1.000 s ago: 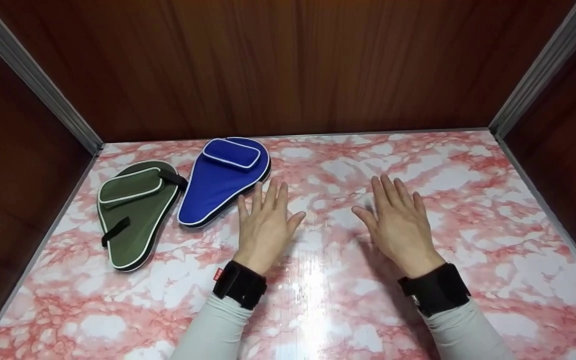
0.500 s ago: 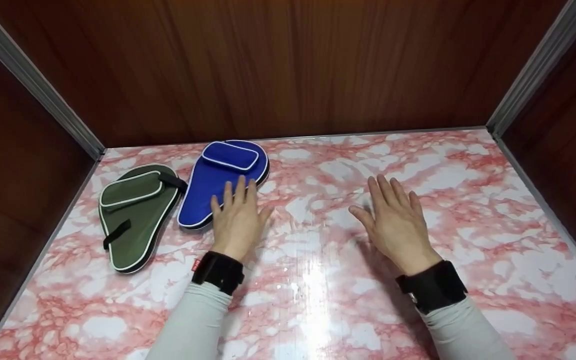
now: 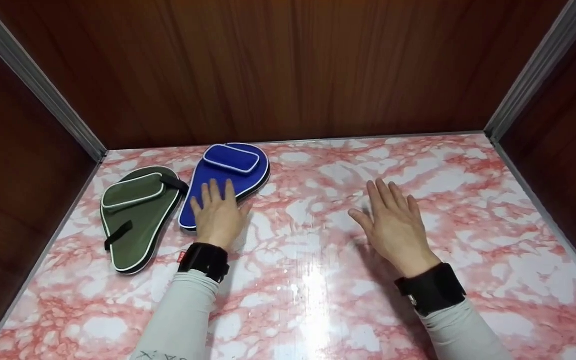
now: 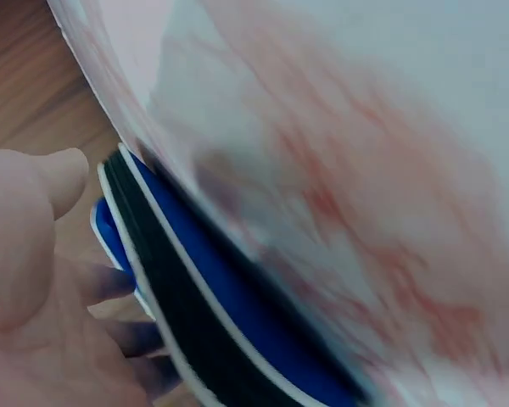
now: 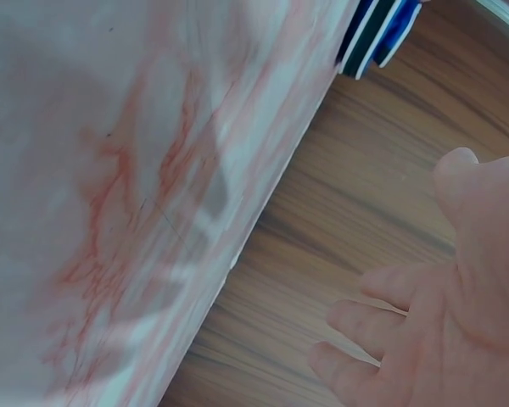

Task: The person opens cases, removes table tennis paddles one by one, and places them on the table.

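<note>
Blue case (image 3: 223, 181) lies under the flat left hand (image 3: 216, 216); right hand (image 3: 395, 227) flat, holding nothing.

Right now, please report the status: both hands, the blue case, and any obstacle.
Left hand open, fingers over blue case. Right hand open, on marble table, holding nothing. Green case lies close beside the blue case, to its left.

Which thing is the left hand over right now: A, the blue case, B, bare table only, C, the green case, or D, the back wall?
A: in the head view the left hand lies with straight fingers over the narrow end of the blue case, while the green case lies apart to its left and the right hand is over the bare table.
</note>
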`<state>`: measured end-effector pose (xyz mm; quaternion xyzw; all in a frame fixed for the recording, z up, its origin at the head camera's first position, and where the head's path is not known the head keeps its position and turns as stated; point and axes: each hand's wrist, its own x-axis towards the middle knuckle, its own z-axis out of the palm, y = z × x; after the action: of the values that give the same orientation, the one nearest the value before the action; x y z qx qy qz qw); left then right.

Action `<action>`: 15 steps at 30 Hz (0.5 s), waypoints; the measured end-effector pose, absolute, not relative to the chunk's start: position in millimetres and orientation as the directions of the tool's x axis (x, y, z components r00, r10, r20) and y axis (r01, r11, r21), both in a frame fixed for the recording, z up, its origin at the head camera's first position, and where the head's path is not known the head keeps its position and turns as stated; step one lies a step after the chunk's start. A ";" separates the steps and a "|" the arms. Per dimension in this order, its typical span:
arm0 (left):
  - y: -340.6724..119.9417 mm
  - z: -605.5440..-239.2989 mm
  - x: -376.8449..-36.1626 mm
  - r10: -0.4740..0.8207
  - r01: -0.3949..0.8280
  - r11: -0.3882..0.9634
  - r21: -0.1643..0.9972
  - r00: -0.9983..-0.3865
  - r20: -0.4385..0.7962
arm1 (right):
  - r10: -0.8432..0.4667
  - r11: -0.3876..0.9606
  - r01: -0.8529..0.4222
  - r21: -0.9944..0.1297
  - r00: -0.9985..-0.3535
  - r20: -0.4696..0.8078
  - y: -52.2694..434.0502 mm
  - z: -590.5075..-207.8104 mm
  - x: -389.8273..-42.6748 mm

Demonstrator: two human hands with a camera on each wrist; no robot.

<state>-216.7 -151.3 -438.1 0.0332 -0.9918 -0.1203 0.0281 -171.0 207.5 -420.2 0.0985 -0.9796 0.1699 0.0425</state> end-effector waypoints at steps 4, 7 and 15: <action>-158.9 -440.8 -219.2 -0.122 -0.114 0.958 0.263 -0.992 0.016 | -0.183 0.921 -0.214 -0.325 -0.975 0.123 206.3 -419.3 -169.6; -161.1 -440.7 -220.5 -0.140 -0.144 0.953 0.265 -0.990 -0.036 | -0.186 0.921 -0.218 -0.324 -0.974 0.127 205.6 -419.3 -168.9; -163.4 -440.4 -226.2 -0.132 -0.156 0.959 0.238 -0.985 -0.111 | -0.198 0.929 -0.232 -0.289 -0.970 0.142 203.1 -421.4 -169.3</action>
<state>-226.2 -163.4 -440.4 0.0728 -0.9885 -0.1238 -0.0471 -169.3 203.1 -421.4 0.1096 -0.9805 0.1535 0.0551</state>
